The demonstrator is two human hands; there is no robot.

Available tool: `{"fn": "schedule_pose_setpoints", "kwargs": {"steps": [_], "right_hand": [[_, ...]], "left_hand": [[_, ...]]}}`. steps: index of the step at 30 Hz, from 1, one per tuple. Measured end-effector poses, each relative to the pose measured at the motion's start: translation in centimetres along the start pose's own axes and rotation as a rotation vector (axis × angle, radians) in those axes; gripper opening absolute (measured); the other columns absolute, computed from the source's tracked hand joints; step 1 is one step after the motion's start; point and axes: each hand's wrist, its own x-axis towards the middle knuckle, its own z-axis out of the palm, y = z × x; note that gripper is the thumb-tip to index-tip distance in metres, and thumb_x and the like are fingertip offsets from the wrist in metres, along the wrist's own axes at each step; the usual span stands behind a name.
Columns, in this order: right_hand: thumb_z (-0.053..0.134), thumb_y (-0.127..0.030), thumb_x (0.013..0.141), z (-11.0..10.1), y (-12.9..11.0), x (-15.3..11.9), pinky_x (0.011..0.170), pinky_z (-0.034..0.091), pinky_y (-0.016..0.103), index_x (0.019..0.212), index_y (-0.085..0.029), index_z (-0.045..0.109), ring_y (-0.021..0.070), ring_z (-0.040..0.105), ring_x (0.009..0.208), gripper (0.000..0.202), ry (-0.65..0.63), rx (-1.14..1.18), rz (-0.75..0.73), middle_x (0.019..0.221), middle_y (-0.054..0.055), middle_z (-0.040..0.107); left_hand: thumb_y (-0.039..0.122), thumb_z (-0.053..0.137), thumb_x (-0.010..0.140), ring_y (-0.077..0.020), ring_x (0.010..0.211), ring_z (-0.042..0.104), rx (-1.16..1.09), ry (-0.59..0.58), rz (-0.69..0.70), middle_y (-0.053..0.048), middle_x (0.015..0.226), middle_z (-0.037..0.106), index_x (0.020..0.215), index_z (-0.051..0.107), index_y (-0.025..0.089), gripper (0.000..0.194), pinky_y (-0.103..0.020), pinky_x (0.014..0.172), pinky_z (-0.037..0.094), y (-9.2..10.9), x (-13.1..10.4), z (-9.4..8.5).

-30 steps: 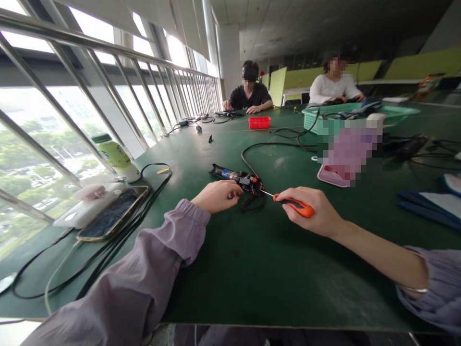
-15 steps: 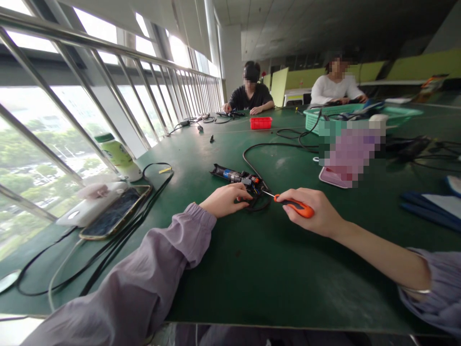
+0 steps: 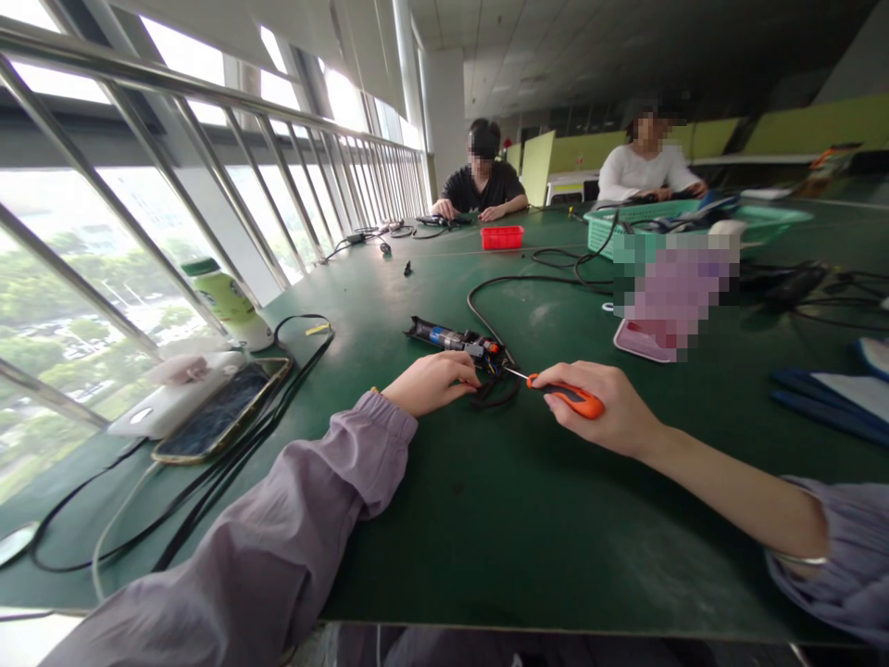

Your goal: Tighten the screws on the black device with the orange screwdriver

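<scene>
On the green table lies an opened black electrical device [image 3: 450,339] with a blue cylinder, orange parts and wires showing. Its black cord [image 3: 479,295] curves away behind it. My left hand [image 3: 434,382] rests at the device's near side, thumb and fingers bent close together by a dark strip or wire; what they pinch is hidden. In my right hand [image 3: 604,408] is an orange-and-black screwdriver [image 3: 578,398], held by its handle. Its thin metal shaft points left, and the tip meets the device's right end, where the exact contact is too small to make out.
A pixelated pink object [image 3: 667,315] and a green basket [image 3: 604,239] stand to the right. Farther back is a red tray [image 3: 502,238]. A phone [image 3: 222,408], cables and a green bottle [image 3: 232,306] sit left by the railing. Two people sit across the table.
My left hand has drawn back slightly to the left, its fingertips lower beside the device. The screwdriver and my right hand stay nearly in place.
</scene>
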Motion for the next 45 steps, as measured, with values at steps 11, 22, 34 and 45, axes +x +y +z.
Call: {"fn": "schedule_pose_setpoints", "kwargs": {"steps": [11,22,34,45], "right_hand": [[0.050,-0.024,0.080,0.1,0.2,0.0,0.064,0.046,0.027,0.087,-0.020,0.060,0.0137,0.061,0.063,0.013,-0.016,0.004,-0.003,0.078,0.002,0.069],[0.050,-0.025,0.079,0.3,0.3,0.0,0.064,0.047,0.028,0.088,-0.021,0.060,0.0140,0.061,0.063,0.014,-0.031,-0.010,0.005,0.078,0.001,0.069],[0.050,-0.025,0.080,0.4,0.3,0.1,0.065,0.047,0.028,0.088,-0.020,0.061,0.0142,0.061,0.065,0.015,-0.038,-0.005,0.015,0.080,0.002,0.069],[0.050,-0.025,0.079,0.5,0.3,0.1,0.065,0.048,0.028,0.088,-0.021,0.061,0.0146,0.062,0.065,0.015,-0.028,-0.012,0.006,0.081,0.001,0.070]], "left_hand": [[0.030,0.052,0.085,-0.0146,0.087,0.054,-0.027,0.482,-0.188,-0.003,0.089,0.058,0.088,0.068,0.022,0.018,-0.027,0.080,0.044,-0.3,1.1,2.0],[0.028,0.060,0.080,-0.0151,0.085,0.053,-0.181,0.564,-0.278,-0.003,0.086,0.056,0.083,0.071,0.020,0.013,-0.030,0.079,0.045,-0.7,2.1,2.8],[0.028,0.062,0.079,-0.0145,0.083,0.054,-0.283,0.579,-0.306,-0.003,0.083,0.058,0.081,0.072,0.020,0.013,-0.030,0.080,0.045,-0.8,2.6,2.9],[0.030,0.062,0.079,-0.0145,0.083,0.053,-0.285,0.562,-0.322,-0.002,0.081,0.057,0.082,0.072,0.021,0.014,-0.031,0.081,0.045,-0.9,2.7,3.0]]}}
